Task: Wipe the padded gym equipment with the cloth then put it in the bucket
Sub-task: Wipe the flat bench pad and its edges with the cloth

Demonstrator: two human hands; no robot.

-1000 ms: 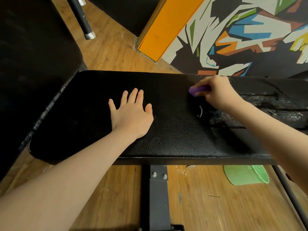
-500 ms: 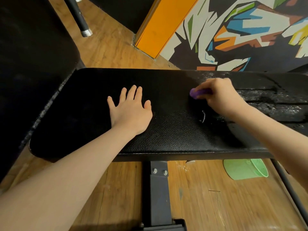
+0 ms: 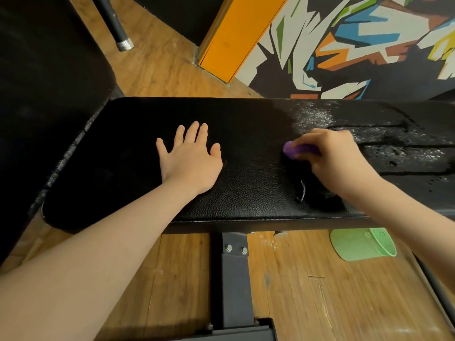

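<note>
head cam | looks forward-down | close over padded bench (image 3: 246, 188) | wood floor (image 3: 320, 291) below

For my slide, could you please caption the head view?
Right hand wipes the black padded bench with a purple cloth; left hand rests flat; green bucket waits below.

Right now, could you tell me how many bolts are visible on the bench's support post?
2: left bolt and right bolt, side by side atop the support post under the bench pad. Others may be hidden.

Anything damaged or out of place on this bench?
Yes. The bench pad is cracked and flaking right of the right hand, which grips the purple cloth. The green bucket lies tipped on the floor.
</note>
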